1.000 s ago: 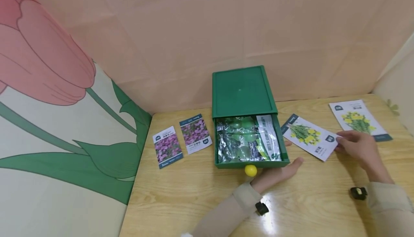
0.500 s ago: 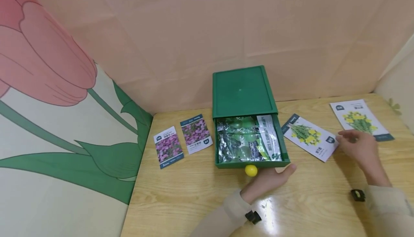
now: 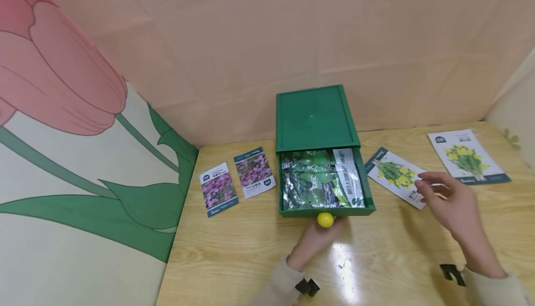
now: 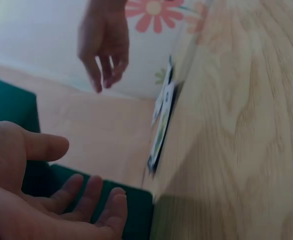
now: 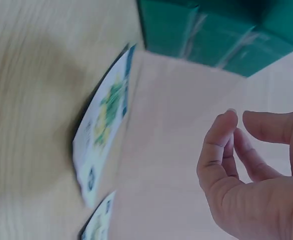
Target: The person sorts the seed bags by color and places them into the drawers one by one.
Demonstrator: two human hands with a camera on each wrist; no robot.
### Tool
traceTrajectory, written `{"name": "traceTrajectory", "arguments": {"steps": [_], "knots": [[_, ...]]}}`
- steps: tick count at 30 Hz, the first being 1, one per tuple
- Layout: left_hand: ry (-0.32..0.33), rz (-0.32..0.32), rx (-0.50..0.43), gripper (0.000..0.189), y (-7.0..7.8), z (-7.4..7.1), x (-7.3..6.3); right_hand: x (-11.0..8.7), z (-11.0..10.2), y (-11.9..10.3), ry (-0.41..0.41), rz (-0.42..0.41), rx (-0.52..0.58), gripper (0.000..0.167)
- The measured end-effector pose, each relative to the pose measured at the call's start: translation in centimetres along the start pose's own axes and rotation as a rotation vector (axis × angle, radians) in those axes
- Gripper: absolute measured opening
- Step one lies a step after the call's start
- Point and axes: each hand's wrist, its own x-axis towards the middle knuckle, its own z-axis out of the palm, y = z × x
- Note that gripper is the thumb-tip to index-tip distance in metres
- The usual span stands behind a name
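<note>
A green drawer box [image 3: 315, 118] stands at the back of the table with its drawer [image 3: 301, 213] pulled out. Inside lies a shiny seed packet [image 3: 313, 180] picturing green gourds. My left hand [image 3: 319, 236] is just in front of the drawer, behind its yellow knob [image 3: 325, 219], which overlaps it; in the left wrist view its fingers [image 4: 89, 197] are loosely bent around nothing. My right hand [image 3: 453, 204] hovers over a yellow-flower seed packet [image 3: 394, 173], covering one corner of it in the head view. Thumb and forefinger are apart with nothing between them, as the right wrist view shows.
A second yellow-flower packet [image 3: 468, 157] lies at the back right. Left of the box are two purple-flower packets, an outer one [image 3: 218, 190] and an inner one [image 3: 254, 172]. A pink cloth wall [image 3: 234, 55] closes off the back of the wooden table [image 3: 225, 259].
My right hand has left the near yellow-flower packet's corner, rising and shifting left. My left hand has drawn back leftward along the drawer's front. The packets and drawer have stayed put.
</note>
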Motion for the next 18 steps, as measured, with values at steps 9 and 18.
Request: {"name": "traceTrajectory", "arguments": {"steps": [9, 18], "knots": [[0.182, -0.168, 0.094, 0.039, -1.1, -3.7, -2.0, -1.9, 1.5, -4.0, 0.045, -0.081, 0.137, 0.016], [0.299, -0.033, 0.046, 0.039, -2.9, -7.8, -2.6, -3.9, 2.2, -8.1, 0.081, -0.267, 0.159, 0.027]]}}
